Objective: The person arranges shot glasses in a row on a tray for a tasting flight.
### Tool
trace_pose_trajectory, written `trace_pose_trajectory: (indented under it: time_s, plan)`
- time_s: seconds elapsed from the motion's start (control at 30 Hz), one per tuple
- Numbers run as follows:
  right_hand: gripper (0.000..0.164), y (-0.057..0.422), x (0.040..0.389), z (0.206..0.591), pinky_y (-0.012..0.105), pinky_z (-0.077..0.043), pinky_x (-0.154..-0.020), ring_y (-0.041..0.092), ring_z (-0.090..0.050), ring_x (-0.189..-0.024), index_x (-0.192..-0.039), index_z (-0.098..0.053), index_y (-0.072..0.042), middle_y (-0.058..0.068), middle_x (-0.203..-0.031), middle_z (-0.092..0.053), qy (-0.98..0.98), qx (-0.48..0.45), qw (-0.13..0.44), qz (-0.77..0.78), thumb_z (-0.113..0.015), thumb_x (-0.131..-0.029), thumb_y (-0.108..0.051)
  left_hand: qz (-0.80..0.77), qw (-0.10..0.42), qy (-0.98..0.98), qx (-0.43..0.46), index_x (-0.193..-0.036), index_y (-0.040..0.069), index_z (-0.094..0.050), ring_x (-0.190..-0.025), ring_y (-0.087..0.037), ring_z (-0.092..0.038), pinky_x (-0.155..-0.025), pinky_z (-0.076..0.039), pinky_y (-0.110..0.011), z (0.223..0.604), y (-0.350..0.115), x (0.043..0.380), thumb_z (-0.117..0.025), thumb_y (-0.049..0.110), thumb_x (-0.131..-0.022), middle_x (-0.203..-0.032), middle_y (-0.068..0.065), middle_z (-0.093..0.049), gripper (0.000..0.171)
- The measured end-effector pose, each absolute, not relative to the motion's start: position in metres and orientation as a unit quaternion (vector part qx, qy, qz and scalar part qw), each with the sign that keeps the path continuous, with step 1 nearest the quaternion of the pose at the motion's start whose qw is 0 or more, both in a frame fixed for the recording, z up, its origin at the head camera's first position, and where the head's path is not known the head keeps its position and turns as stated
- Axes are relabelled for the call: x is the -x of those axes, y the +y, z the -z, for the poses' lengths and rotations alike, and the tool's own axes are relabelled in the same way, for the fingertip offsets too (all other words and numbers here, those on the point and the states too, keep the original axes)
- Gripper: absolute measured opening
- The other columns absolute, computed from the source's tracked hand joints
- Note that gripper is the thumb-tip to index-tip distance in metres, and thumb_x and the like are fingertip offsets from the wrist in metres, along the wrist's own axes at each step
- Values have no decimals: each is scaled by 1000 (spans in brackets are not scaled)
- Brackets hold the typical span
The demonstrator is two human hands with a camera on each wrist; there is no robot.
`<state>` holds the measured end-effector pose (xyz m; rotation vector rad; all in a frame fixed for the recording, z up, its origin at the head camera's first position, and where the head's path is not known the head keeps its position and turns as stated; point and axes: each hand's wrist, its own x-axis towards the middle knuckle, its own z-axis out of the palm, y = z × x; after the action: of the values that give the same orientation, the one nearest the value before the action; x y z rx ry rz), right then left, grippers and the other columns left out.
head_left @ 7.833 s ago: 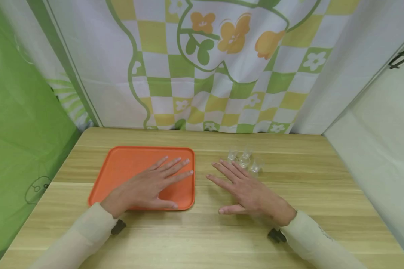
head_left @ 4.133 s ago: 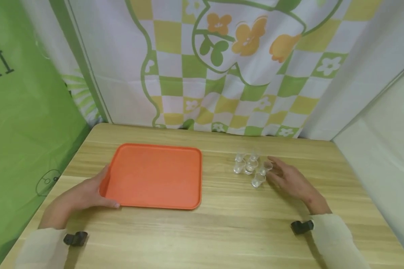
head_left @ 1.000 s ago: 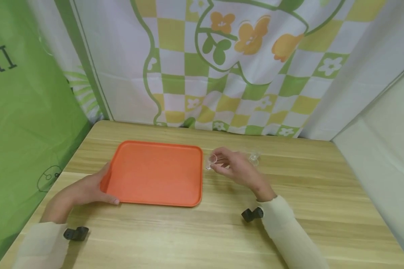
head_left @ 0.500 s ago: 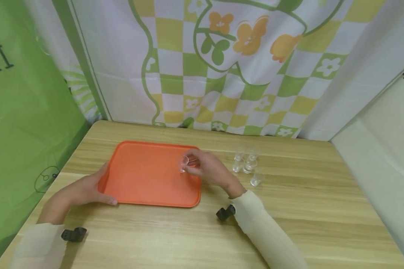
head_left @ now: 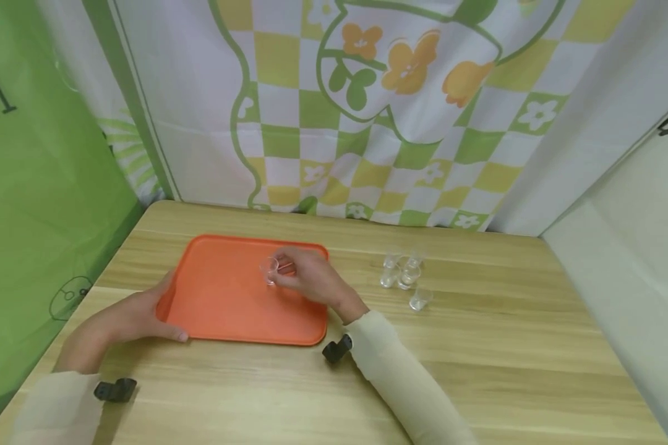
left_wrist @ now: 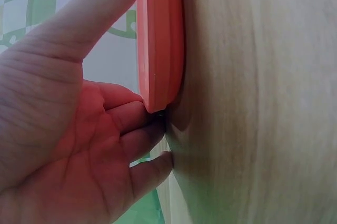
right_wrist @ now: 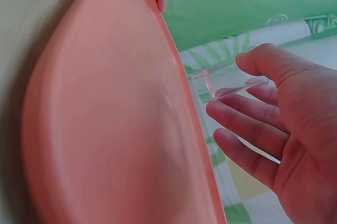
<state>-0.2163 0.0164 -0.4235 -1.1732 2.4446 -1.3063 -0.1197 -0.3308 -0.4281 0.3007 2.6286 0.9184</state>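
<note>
The right hand (head_left: 308, 275), with narrow grip, pinches a glass (head_left: 269, 272) over the tray (head_left: 222, 306) the left hand (head_left: 136, 317) holds, so this placing step probably needs gentle lowering.

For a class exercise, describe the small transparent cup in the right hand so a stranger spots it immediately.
On the wood-grain table, find the flat, rectangular orange tray. Over it, the bare right hand pinches the small, transparent, round-rimmed cup. The other transparent cups stand grouped right of the tray; only this one is held.
</note>
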Motion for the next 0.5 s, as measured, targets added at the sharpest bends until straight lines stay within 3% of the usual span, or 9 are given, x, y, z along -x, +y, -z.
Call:
trace_pose_trajectory:
  time_s: [0.3, 0.5]
  plan:
    - [22, -21, 213, 418, 18, -51, -85, 3, -65, -106, -112, -65, -16, -14, -105, -70, 830, 385, 76, 395, -67, -102, -35, -328, 164, 924, -111, -160, -7, 5, -138, -61, -31, -108, -29, -72, 425, -332, 120, -93, 45, -74, -157, -44, -19, 141]
    - [26, -40, 214, 418, 16, -49, -83, 4, -64, -107, -119, -65, -17, -14, -112, -69, 830, 381, 89, 398, -67, -101, -36, -340, 164, 919, -113, -160, -7, 4, -139, -60, -32, -108, -30, -71, 427, -332, 122, -93, 40, -75, -157, -44, -20, 138]
